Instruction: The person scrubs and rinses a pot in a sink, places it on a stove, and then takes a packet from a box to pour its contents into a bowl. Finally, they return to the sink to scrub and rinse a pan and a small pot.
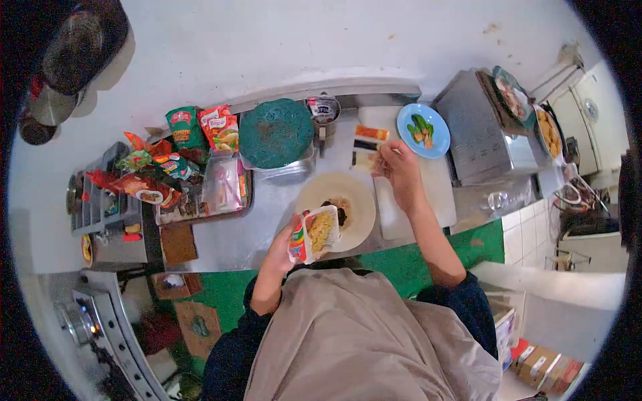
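My left hand (286, 242) holds an opened instant noodle packet (314, 234) with the dry noodle block showing, over the near edge of a cream plate (353, 194). The plate carries a dark dab of seasoning near its middle. My right hand (400, 172) reaches past the plate and pinches a small seasoning sachet (376, 160) above the white cutting board (441, 194). More sachets, one orange (372, 132), lie just beyond that hand.
A blue plate with greens (422, 130) sits at the back right beside a steel box (481, 134). A teal lid (277, 132) covers a pot at the back. Snack packets (180, 167) crowd the left. A stove (80, 321) is at lower left.
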